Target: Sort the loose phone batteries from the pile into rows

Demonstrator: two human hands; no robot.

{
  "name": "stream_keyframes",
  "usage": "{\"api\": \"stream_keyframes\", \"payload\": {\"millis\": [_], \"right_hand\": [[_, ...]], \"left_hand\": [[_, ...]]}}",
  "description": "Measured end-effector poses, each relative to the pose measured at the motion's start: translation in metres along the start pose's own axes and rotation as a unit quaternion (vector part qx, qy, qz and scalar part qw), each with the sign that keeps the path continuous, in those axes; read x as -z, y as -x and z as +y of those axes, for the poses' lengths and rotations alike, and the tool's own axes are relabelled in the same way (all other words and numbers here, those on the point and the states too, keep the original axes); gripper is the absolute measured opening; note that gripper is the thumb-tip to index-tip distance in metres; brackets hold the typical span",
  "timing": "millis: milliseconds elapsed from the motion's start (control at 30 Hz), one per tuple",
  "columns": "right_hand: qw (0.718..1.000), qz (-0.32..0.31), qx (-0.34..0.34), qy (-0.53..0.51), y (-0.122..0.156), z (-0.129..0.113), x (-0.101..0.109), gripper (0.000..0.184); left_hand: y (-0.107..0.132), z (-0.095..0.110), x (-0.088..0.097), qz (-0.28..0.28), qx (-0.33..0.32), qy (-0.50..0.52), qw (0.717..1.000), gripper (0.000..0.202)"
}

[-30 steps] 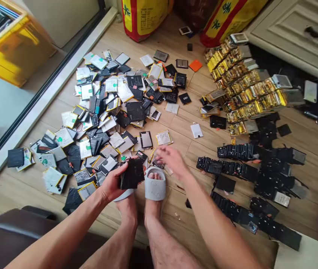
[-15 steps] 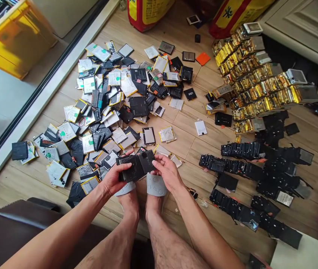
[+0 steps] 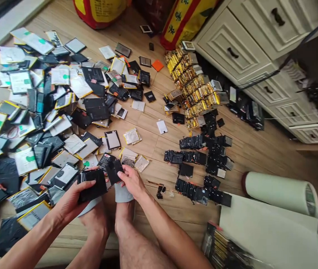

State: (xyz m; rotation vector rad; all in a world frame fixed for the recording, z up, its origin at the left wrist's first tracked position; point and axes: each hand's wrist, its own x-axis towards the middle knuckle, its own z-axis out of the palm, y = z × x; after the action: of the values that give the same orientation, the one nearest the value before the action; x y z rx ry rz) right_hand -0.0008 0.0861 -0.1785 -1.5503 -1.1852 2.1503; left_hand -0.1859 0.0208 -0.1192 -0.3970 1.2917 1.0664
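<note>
My left hand (image 3: 73, 198) is closed around a stack of black phone batteries (image 3: 93, 185), thumb across the top one. My right hand (image 3: 133, 182) pinches a single black battery (image 3: 114, 172) between thumb and fingers, close to the right edge of that stack. Both hands are above the slippers on my feet, beside a large loose pile of silver, white and black batteries (image 3: 60, 76) on the left. A dark battery with white print (image 3: 106, 160) lies just behind the hands.
To the right stand packed rows of gold-edged batteries (image 3: 201, 99) and rows of black batteries (image 3: 191, 157) on the wood floor (image 3: 150, 145). Beyond are white drawers (image 3: 236, 48), yellow-red bags (image 3: 103, 13), a pale green cylinder (image 3: 277, 192) and a white board (image 3: 268, 224).
The view has swung to the right, bringing the drawers and green cylinder into sight. The battery in my right hand has shifted away from the stack in my left, overlapping it less.
</note>
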Motion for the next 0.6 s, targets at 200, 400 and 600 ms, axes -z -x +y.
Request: {"api": "stream_keyframes", "payload": {"millis": [200,400,600], "right_hand": [[0.99,0.093,0.041,0.097,0.004,-0.015,0.066,0.032],[0.942,0.254,0.075,0.206,0.048,-0.049,0.186,0.039],[0.911,0.268,0.041,0.31,0.063,-0.059,0.283,0.032]], "left_hand": [[0.006,-0.002,-0.001,-0.011,0.023,-0.036,0.999,0.057],[0.001,-0.013,0.008,-0.015,0.063,-0.055,0.996,0.058],[-0.004,-0.017,0.013,-0.009,0.071,-0.055,0.996,0.063]]}}
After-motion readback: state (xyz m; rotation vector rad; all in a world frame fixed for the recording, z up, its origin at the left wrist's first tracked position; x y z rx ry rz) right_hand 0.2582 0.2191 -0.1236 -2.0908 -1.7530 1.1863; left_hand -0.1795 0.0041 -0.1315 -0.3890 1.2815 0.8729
